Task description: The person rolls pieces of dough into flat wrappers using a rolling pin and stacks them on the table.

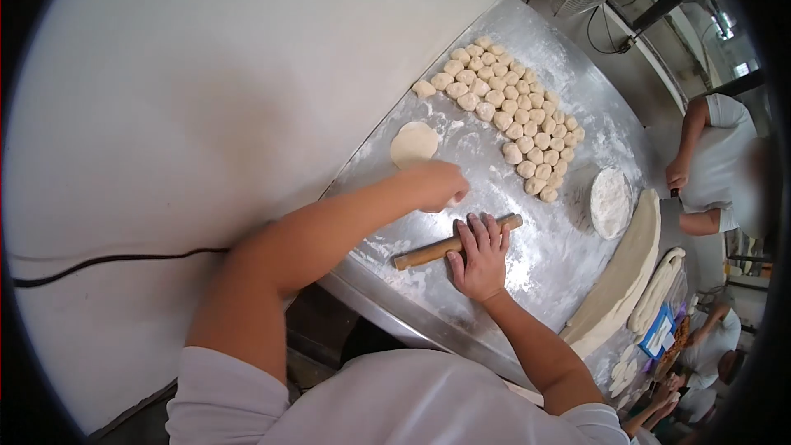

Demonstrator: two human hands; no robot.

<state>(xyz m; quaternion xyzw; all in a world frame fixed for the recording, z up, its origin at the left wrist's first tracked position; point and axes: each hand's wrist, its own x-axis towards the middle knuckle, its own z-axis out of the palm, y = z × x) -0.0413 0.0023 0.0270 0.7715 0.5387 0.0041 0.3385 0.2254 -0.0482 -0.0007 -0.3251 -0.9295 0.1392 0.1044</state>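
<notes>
My right hand [480, 259] lies palm down across a wooden rolling pin [428, 254], its fingers spread and stretched over the pin. Just beyond it, my left hand [441, 185] is closed above the floured metal table [395, 292]. A bit of white shows under its fingers; what it holds, if anything, cannot be made out. A flat round dough wrapper [414, 144] lies past the left hand, near the wall.
Many small dough balls [523, 107] sit at the far side. A bowl of flour [611, 202] and a long dough slab [618, 276] are on the right. Across the table a person [713, 165] holds a broad blade [669, 216]. A wall [165, 115] borders the left.
</notes>
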